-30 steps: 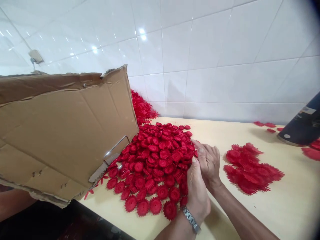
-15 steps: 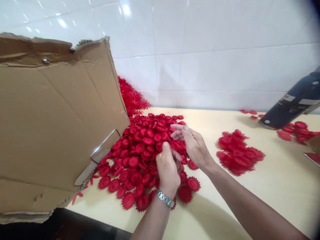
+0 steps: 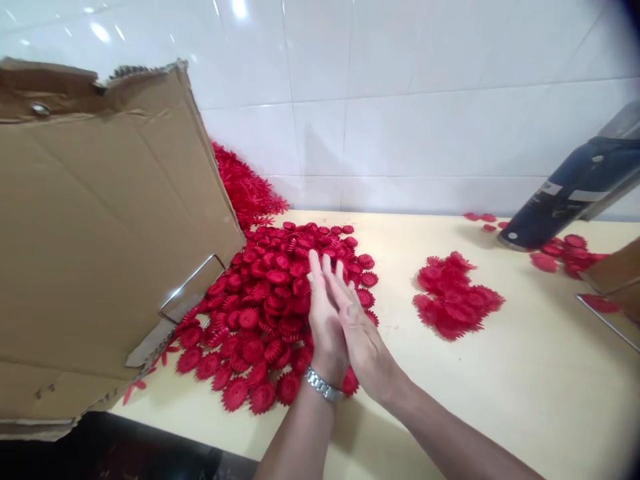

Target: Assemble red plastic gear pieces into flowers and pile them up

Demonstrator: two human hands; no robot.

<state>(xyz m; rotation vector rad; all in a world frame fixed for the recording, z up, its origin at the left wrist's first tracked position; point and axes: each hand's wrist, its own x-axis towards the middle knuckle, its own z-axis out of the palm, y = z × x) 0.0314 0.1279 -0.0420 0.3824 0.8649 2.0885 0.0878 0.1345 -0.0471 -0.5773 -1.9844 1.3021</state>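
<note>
My left hand (image 3: 327, 333), with a metal watch band (image 3: 323, 385) at the wrist, is pressed palm to palm against my right hand (image 3: 369, 350). The fingers of both hands are stretched out, pointing away from me. Whether anything lies between the palms is hidden. Right behind and below the hands spreads a heap of red, round, notched pieces (image 3: 260, 307) on the pale table (image 3: 400, 413). A smaller cluster of flat red notched pieces (image 3: 455, 297) lies to the right.
A brown cardboard sheet (image 3: 115, 233) stands at left with a bent wire (image 3: 193, 283) by its lower edge. Behind it are red star-shaped pieces (image 3: 245, 187). At right, a dark blue bottle (image 3: 555, 200) leans near more red pieces (image 3: 570, 253) and a cardboard edge (image 3: 615, 280). White tiles back the table.
My two hands were apart over the heap, fingers partly curled; now they are together with palms meeting and fingers straight. The whole view has shifted slightly, so everything appears further left.
</note>
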